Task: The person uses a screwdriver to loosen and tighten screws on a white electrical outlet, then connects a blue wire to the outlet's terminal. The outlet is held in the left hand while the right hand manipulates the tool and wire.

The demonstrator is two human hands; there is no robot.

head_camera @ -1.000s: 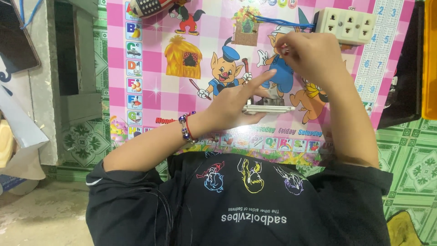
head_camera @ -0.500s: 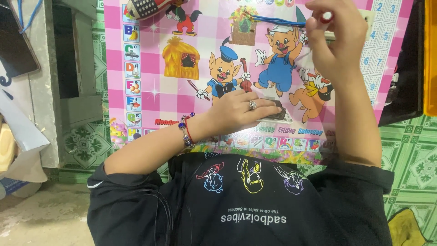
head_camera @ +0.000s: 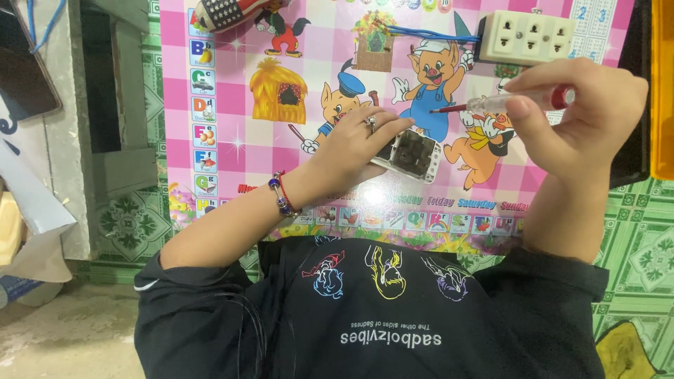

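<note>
White plastic socket, light, stiff and likely best held by its edges, lies mid-mat pinned under the left hand, while the right hand pinches a slim screwdriver.

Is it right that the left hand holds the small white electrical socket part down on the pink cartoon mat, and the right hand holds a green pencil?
Not quite. In the head view the right hand holds a clear-handled screwdriver with a red tip, not a green pencil. The left hand does hold the small white electrical socket part on the pink cartoon mat.
</note>
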